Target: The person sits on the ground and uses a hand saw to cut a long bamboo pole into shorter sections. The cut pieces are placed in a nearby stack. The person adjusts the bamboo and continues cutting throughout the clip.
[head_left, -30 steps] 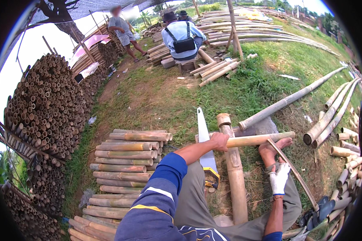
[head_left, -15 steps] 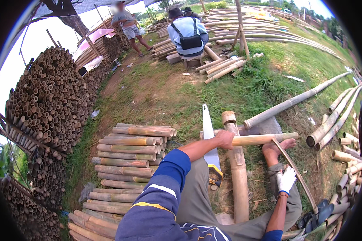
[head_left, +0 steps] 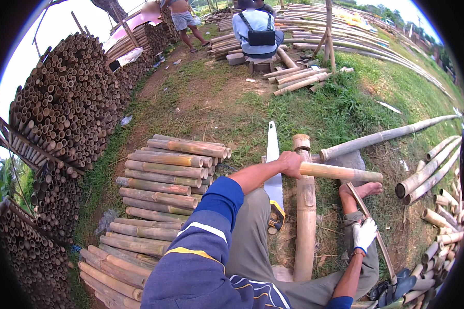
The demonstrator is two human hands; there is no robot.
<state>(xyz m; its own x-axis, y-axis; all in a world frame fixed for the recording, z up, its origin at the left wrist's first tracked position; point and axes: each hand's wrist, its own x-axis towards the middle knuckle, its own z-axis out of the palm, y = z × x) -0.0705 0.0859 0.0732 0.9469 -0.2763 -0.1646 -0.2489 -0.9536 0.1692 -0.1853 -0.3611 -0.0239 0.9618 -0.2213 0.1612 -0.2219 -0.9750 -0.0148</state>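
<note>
The gloved right hand (head_left: 365,234) has just come in against the curved stick (head_left: 358,200), putting it within grasp; whether its fingers close around it, I can't tell. The bare left hand (head_left: 292,164) grips the bamboo pole (head_left: 340,172) across the thicker log (head_left: 306,221).

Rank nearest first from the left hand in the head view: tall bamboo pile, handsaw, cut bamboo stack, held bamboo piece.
1. Held bamboo piece: gripped by the left hand.
2. Handsaw: just to its left.
3. Cut bamboo stack: farther left.
4. Tall bamboo pile: far left, beyond the stack.
</note>
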